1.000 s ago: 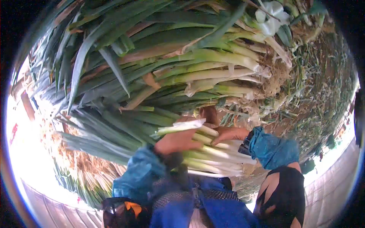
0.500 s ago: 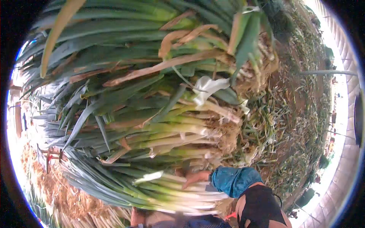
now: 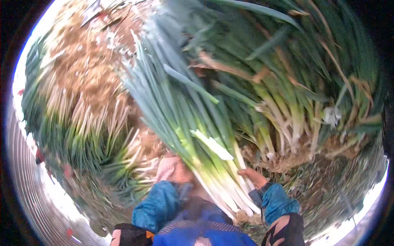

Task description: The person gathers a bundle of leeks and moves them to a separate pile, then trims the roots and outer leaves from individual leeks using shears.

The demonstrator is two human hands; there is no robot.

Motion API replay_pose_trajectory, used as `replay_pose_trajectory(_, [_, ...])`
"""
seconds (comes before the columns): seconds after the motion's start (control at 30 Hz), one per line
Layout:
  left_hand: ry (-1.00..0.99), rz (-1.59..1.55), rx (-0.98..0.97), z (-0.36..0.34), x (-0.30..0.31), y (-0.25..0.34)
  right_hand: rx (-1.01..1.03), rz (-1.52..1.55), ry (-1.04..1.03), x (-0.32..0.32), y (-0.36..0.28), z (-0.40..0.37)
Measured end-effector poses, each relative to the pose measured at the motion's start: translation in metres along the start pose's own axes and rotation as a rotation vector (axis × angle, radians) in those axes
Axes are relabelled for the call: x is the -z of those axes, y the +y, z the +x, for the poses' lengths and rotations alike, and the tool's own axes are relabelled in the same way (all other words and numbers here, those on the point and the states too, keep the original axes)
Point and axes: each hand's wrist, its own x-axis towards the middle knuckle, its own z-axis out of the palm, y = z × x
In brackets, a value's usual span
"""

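Observation:
A bundle of long green onions [image 3: 205, 164] lies in front of my body, its white root ends pointing down toward my lap and its green tops fanning away to the upper left. On its left side is my left hand [image 3: 176, 170], blurred, with its fingers partly hidden against the stalks. My right hand [image 3: 253, 178] touches the right edge of the bundle near the white stems, its fingers around the outer stalk. A pale, peeled leaf piece [image 3: 213, 145] lies across the middle of the bundle.
To the right is a large pile of untrimmed green onions [image 3: 295, 102] with dry leaves and soil-covered roots. Rows of cleaned onions [image 3: 82, 127] lie at the left, beside straw-coloured debris [image 3: 86, 69]. Leaf scraps cover the ground [image 3: 328, 184] at the lower right.
The view has swung left and turned, so the bundle now points toward me. My left hand has come further into view, and my right hand has shifted from atop the stalks to their right edge.

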Motion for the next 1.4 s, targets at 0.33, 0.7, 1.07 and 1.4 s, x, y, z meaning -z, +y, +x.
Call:
replay_pose_trajectory(0.33, [0.178,-0.503,-0.083,-0.003,0.057,-0.048,-0.036,-0.448,0.411,-0.092,-0.018,0.002])
replay_pose_trajectory(0.7, [0.254,-0.641,-0.109,-0.050,0.100,-0.062,-0.081,-0.809,0.579,-0.237,-0.022,-0.028])
replay_pose_trajectory(1.07, [0.252,-0.727,-0.479,-0.118,0.123,0.024,0.200,-0.979,0.507,-0.371,-0.046,-0.086])
replay_pose_trajectory(1.4, [0.277,-0.867,-0.840,-0.216,0.208,0.135,0.681,-1.853,-0.202,-0.537,-0.037,-0.092])
